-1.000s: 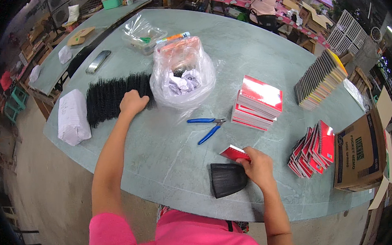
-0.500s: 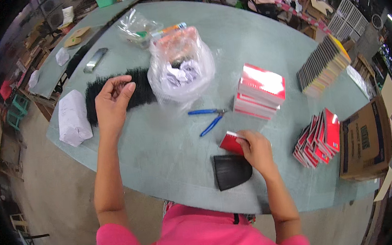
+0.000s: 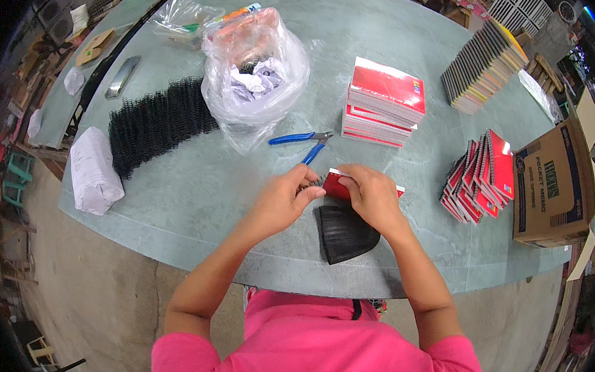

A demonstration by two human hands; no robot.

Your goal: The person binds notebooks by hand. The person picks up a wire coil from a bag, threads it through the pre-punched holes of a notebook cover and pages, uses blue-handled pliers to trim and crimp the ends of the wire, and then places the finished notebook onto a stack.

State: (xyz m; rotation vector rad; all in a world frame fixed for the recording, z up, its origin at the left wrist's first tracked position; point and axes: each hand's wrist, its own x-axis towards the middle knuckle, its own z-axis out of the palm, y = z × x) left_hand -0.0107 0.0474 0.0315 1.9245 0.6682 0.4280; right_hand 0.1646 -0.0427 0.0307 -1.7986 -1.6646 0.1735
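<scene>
Over the near middle of the table, my right hand [image 3: 371, 191] grips a small red notebook [image 3: 337, 186], thumb on its cover. My left hand [image 3: 281, 200] pinches a dark spiral wire coil [image 3: 317, 182] at the notebook's left edge. How far the coil runs through the holes is too small to tell. Just below the notebook lies a black curved pad [image 3: 347, 234]. Blue-handled cutting pliers [image 3: 301, 138] rest beyond my hands. A mat of black spiral coils [image 3: 159, 120] spreads at the left.
Stacked red notebooks [image 3: 388, 91] stand beyond my right hand, with bound red notebooks [image 3: 482, 178] fanned near a cardboard box [image 3: 553, 190]. Yellow-edged notebooks [image 3: 480, 67] stand far right. A plastic bag of crumpled paper [image 3: 258, 84] and a white wrapped roll [image 3: 93, 170] are left.
My left hand has moved right and nearer, from over the coil mat to the notebook's edge, bringing a coil. My right hand keeps the notebook. The view has tilted slightly.
</scene>
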